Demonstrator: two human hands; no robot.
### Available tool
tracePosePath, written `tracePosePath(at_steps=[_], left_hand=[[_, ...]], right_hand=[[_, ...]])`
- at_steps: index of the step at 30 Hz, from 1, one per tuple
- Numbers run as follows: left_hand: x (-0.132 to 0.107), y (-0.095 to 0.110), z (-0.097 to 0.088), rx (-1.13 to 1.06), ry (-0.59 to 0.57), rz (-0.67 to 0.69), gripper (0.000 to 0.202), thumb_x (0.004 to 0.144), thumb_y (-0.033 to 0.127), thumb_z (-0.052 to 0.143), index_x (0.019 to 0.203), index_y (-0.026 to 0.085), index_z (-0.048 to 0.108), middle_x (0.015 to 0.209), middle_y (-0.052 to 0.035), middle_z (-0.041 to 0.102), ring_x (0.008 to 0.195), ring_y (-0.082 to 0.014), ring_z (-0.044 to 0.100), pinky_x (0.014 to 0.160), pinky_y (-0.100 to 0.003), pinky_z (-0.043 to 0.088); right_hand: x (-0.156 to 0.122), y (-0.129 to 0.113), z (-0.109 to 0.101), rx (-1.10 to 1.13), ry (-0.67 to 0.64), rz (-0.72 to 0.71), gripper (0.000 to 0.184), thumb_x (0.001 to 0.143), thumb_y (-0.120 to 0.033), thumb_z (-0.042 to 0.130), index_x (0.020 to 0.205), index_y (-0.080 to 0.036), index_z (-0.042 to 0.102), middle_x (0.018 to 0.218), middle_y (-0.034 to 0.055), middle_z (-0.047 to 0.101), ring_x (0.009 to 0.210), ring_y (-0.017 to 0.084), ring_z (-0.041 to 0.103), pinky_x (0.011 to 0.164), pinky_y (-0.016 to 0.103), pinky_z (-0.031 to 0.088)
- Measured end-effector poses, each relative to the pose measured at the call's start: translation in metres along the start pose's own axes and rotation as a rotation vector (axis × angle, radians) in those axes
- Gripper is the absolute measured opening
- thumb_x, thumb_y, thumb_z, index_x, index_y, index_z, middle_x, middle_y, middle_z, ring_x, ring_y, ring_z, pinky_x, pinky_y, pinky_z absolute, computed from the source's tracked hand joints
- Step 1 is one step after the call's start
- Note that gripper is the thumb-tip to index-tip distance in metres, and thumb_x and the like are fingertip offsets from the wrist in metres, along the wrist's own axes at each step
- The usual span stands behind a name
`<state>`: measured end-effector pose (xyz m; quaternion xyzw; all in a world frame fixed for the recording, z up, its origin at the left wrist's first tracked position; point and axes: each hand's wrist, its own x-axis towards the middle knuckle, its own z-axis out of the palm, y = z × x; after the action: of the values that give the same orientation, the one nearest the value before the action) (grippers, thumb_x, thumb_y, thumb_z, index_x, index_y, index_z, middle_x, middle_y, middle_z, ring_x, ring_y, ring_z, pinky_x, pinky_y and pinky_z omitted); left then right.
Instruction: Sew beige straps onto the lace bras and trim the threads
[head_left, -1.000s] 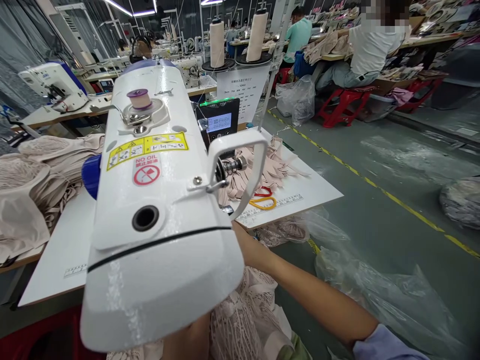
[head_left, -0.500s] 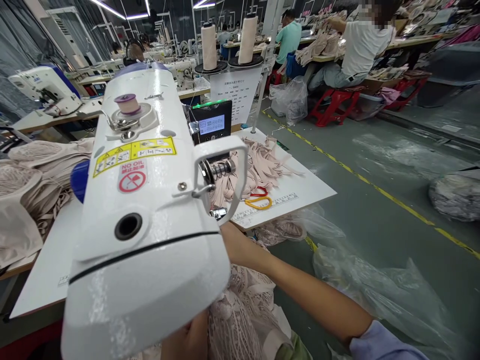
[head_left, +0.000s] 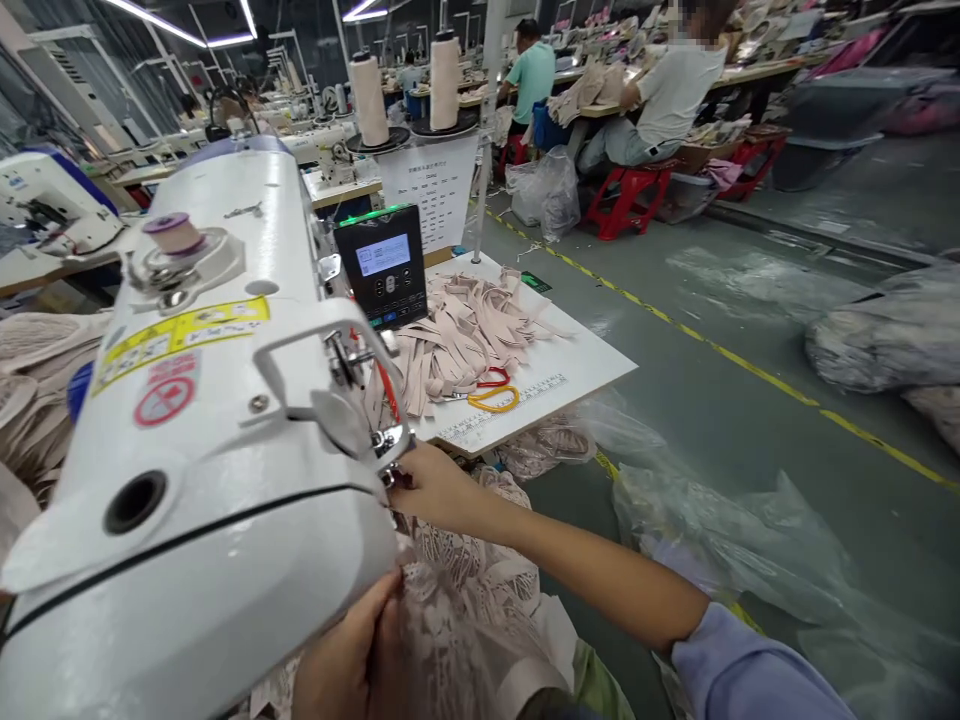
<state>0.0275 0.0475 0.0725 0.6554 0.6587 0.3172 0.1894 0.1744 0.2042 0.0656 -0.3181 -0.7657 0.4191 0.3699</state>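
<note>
I see the lace garment (head_left: pixel 465 610) just right of the left hand (head_left: pixel 349 650), running beneath the right hand (head_left: pixel 439 490). Left pinches its edge; right sits farther forward, apart from left, fingertips hidden, can't tell its grip. Sewing machine (head_left: pixel 225 520) left of right hand; scissors (head_left: pixel 495 400), cloth strips (head_left: pixel 469 325) beyond it.

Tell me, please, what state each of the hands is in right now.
Left hand: closed, apparently holding the lace fabric.
Right hand: partly hidden by the sewing machine; its grip cannot be told.
</note>
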Motion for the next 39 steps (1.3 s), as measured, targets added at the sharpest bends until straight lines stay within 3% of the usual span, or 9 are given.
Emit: tracePosePath(at_steps=[10,29,34,39], left_hand=[[-0.006,-0.014,-0.012,0.304,0.025,0.037,0.035,0.096,0.040,0.044,0.111,0.025,0.072,0.107,-0.0037,0.077,0.093,-0.0207,0.074,0.076,-0.024,0.057],[-0.004,-0.013,-0.007,0.418,0.002,0.093,0.036,0.096,0.041,0.043,0.117,0.026,0.069,0.101,-0.0043,0.078,0.073,-0.0207,0.073,0.058,-0.027,0.047],[-0.008,-0.020,-0.006,0.359,0.065,0.062,0.034,0.097,0.036,0.046,0.124,0.024,0.062,0.107,-0.0063,0.076,0.086,-0.0209,0.072,0.070,-0.027,0.048],[-0.013,-0.006,0.009,0.443,0.311,0.309,0.037,0.087,0.030,0.063,0.121,0.017,0.061,0.118,-0.0185,0.063,0.105,-0.0306,0.060,0.093,-0.042,0.043]], right_hand=[[-0.003,0.007,0.012,0.066,0.123,-0.003,0.011,0.078,-0.009,0.069,0.086,-0.017,0.067,0.097,0.0011,0.059,0.075,0.011,0.053,0.072,0.022,0.044],[-0.007,0.012,0.010,-0.002,0.151,-0.025,0.008,0.080,-0.015,0.070,0.084,-0.018,0.063,0.100,0.0015,0.056,0.080,0.013,0.054,0.074,0.024,0.043],[-0.007,0.011,0.009,0.012,0.151,-0.025,0.007,0.081,-0.013,0.068,0.082,-0.017,0.062,0.100,0.0017,0.056,0.077,0.012,0.053,0.073,0.024,0.043],[-0.009,0.009,0.010,0.045,0.162,-0.026,0.009,0.079,-0.008,0.064,0.081,-0.017,0.062,0.099,0.0011,0.058,0.074,0.011,0.051,0.070,0.023,0.042]])
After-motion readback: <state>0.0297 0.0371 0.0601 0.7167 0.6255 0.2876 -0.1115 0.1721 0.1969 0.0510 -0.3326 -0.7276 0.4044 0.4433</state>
